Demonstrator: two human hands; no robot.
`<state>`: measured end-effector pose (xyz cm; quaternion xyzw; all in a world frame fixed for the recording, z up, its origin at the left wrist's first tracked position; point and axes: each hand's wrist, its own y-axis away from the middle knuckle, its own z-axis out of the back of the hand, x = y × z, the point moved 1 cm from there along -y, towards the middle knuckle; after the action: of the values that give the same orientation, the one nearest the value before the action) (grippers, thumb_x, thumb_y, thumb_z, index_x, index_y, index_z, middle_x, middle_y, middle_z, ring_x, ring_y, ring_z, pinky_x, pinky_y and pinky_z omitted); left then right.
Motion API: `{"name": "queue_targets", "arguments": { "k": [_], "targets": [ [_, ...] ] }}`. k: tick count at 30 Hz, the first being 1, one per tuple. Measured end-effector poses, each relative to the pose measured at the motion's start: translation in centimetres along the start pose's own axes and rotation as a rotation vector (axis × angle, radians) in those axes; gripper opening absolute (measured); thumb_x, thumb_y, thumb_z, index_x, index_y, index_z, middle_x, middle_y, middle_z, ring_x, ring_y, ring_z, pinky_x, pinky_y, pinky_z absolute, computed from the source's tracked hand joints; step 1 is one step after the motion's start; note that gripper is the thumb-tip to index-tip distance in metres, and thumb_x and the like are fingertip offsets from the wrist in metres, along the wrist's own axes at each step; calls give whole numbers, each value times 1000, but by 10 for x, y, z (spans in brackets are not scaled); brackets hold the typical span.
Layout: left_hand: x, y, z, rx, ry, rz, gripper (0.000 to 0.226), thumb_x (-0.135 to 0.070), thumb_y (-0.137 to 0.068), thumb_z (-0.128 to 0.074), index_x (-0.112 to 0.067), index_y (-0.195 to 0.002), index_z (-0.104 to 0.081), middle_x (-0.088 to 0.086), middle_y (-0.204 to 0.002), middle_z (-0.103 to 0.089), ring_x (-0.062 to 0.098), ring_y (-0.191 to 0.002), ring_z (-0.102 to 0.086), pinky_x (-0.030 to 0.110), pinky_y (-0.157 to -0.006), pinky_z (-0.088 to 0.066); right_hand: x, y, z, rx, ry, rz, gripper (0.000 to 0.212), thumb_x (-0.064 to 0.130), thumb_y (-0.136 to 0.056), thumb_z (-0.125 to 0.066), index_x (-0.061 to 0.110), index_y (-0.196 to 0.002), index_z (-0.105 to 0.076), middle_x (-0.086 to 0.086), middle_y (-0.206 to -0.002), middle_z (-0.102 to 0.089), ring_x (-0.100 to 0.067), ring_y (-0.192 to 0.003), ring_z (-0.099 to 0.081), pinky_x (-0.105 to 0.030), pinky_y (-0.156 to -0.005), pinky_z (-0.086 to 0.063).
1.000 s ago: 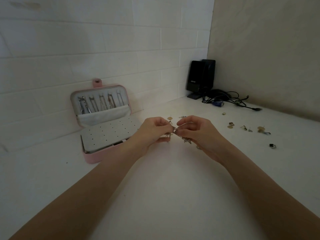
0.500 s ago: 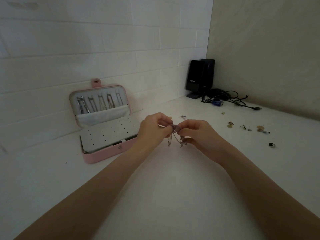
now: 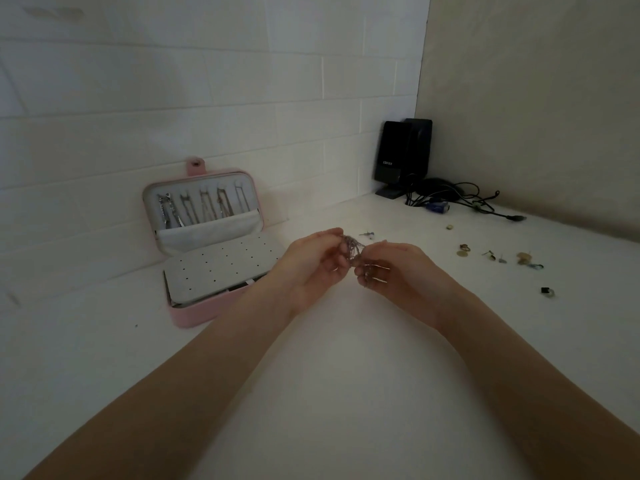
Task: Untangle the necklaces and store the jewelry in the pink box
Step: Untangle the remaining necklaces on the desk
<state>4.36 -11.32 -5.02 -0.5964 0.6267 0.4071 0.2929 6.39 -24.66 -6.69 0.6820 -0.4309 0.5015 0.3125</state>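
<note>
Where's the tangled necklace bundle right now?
In the head view, the necklace tangle is centre frame, held above the table between the left hand and right hand, right of the open pink box.

Both hands point(image 3: 313, 263) rolled palm-up; necklace tangle point(image 3: 351, 244) lifted atop fingers

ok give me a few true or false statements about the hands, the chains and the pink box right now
1. Both hands hold the tangled necklaces above the table. True.
2. The pink box is closed. False: its lid stands open against the wall.
3. Chains already hang inside the box lid. True.
4. The small jewelry pieces lie to the left of the box. False: they lie on the table to the right of the right hand.
5. The left hand rests flat on the box. False: it pinches the chains.
</note>
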Motion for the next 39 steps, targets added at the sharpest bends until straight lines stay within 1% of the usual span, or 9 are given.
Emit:
{"name": "queue_targets", "arguments": {
  "k": [5,11,15,19,22,25,27,35,39],
  "targets": [
    [4,3,-3,15,-334,-43,18,-1,-90,-48,-7,-91,-65,1,-67,-59,5,-52,-51,16,-47,-45,3,-1,1,-52,-44,12,11,1,-89,-52,0,-81,-61,-6,-71,-57,-9,-55,-49,-17,-47,-39],
    [-2,6,4,177,-366,144,12,-14,-89,-51,-11,-83,-61,-3,-65,-58,7,-57,-54,17,-51,-44,6,1,3,-12,-48,19,20,8,-89,-52,8,-72,-62,-2,-66,-52,-7,-47,-39,-18,-42,-26],
    [-3,7,3,185,-381,159,8,-18,-88,-56,-14,-83,-60,-5,-65,-57,7,-55,-53,16,-50,-43,5,0,5,-19,16,25,16,9,-89,-54,8,-76,-62,-1,-63,-48,-8,-47,-37,-17,-41,-29],
    [-2,6,3,152,-371,76,6,-16,-88,-59,-13,-83,-62,-2,-70,-58,7,-54,-55,16,-49,-42,5,1,5,-27,50,30,9,9,-89,-55,7,-83,-61,0,-60,-49,-7,-46,-39,-16,-43,-32],
    [-2,3,5,86,-388,-87,4,-11,-87,-62,-10,-84,-63,1,-75,-58,7,-56,-55,15,-50,-45,6,2,6,-102,154,70,11,7,-89,-57,8,-78,-60,-2,-61,-56,-8,-46,-42,-19,-47,-30],
    [-1,0,8,-26,-488,-259,12,-2,-85,-61,-11,-78,-57,3,-70,-58,9,-55,-54,14,-49,-44,5,2,6,-162,317,81,6,8,-87,-61,12,-82,-61,-5,-70,-68,-9,-45,-42,-18,-41,-23],
    [-2,0,9,-29,-470,-262,15,-1,-86,-60,-12,-77,-55,3,-71,-61,8,-54,-56,15,-47,-43,3,2,6,-170,387,83,6,9,-84,-63,15,-85,-63,-8,-79,-71,-11,-46,-42,-18,-39,-22],
    [0,1,10,48,-564,-226,6,-9,-87,-63,-13,-85,-58,2,-73,-66,7,-62,-62,15,-51,-46,3,3,5,-140,392,127,7,10,-86,-64,12,-85,-71,2,-68,-65,-9,-53,-60,-15,-39,-36],
    [0,2,9,28,-574,-228,8,-10,-86,-64,-12,-90,-57,4,-74,-65,7,-59,-60,14,-47,-44,3,1,5,-137,414,158,6,7,-83,-67,12,-82,-71,-4,-82,-67,-10,-71,-61,-19,-57,-53]
  ]
}}
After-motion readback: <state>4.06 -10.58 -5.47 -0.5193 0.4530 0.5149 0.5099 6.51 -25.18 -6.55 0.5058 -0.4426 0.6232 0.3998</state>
